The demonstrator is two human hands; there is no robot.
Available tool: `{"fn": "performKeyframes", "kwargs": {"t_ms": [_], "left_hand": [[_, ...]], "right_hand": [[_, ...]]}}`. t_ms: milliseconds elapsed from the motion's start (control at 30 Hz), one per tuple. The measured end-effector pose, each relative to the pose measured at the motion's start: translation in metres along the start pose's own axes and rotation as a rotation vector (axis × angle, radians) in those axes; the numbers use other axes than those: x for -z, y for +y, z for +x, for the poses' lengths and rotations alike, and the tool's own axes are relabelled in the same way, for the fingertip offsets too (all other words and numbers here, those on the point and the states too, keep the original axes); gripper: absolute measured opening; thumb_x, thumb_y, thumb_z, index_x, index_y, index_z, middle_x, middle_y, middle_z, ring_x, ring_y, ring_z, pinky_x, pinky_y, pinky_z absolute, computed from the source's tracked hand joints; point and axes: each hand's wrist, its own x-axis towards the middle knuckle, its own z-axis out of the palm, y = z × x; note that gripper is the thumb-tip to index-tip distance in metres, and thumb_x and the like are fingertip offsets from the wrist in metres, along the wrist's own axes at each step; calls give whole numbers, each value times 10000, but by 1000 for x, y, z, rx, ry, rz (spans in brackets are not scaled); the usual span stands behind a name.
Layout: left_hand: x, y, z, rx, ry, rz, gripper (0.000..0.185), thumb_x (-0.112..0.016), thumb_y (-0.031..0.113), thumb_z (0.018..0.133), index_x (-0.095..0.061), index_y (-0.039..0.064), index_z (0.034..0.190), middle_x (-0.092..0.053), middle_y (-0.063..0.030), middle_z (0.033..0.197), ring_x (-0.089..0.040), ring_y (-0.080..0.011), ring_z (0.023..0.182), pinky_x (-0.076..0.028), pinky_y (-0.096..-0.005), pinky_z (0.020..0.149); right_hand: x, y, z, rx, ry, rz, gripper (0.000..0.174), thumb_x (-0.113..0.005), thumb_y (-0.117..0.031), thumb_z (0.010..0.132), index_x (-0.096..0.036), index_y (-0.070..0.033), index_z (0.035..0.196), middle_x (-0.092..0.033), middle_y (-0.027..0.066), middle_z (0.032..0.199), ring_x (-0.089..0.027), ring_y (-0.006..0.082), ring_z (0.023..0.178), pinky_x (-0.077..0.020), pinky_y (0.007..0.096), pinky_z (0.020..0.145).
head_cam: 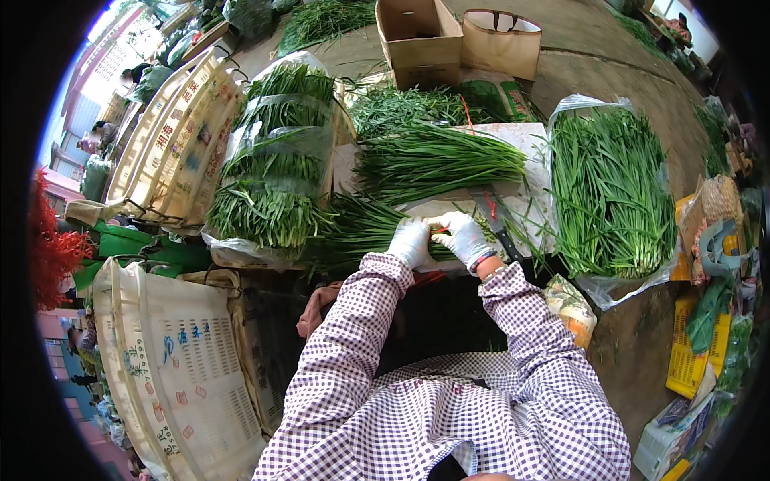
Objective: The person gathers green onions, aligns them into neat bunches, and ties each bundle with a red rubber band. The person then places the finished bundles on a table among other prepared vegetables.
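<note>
My left hand (411,242), in a pale glove, grips a bunch of garlic chives (361,225) near its stem end. The leaves spread out to the left. Close against it, my gloved right hand (462,239) has its fingers curled at a red tie (441,231) on the same bunch. How far the tie wraps around is hidden by the fingers. Just beyond my hands, a larger heap of garlic chives (439,159) lies across a white board (538,141). A knife with a black handle (510,245) rests on the board to the right of my right hand.
Bagged chives stand in a left stack (277,156) and a right stack (613,192). Behind the board are loose greens (409,108), a cardboard box (421,57) and an open bag (502,48). Plastic crates (180,349) stand at left. A yellow crate (686,349) sits at right.
</note>
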Motion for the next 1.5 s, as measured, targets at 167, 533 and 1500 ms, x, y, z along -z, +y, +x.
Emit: {"fn": "performKeyframes", "kwargs": {"t_ms": [167, 533, 1500], "left_hand": [[-4, -1, 1, -18, 11, 21, 856, -876, 450, 477, -543, 13, 1133, -599, -198, 1116, -565, -346, 1105, -405, -417, 1020], [2, -16, 11, -44, -171, -49, 1079, -934, 219, 322, -476, -19, 1269, -584, -211, 1204, -528, -382, 1187, -418, -406, 1024], [-29, -18, 3, -10, 51, 87, 959, -853, 417, 534, -445, 25, 1308, -603, -188, 1166, -575, -330, 1127, -365, -470, 1052]], "right_hand": [[3, -2, -5, 25, 120, 82, 153, -684, -220, 815, -714, -141, 943, -663, 70, 848, -628, 283, 808, -504, 385, 730], [-10, 8, 42, -137, 60, -372, 247, -573, -400, 911, -636, -165, 869, -649, 68, 756, -645, 321, 672, -515, 434, 573], [-34, -24, 62, -508, 97, 652, 262, -604, -202, 952, -667, -43, 753, -603, 28, 594, -499, 117, 514, -388, 278, 495]]}}
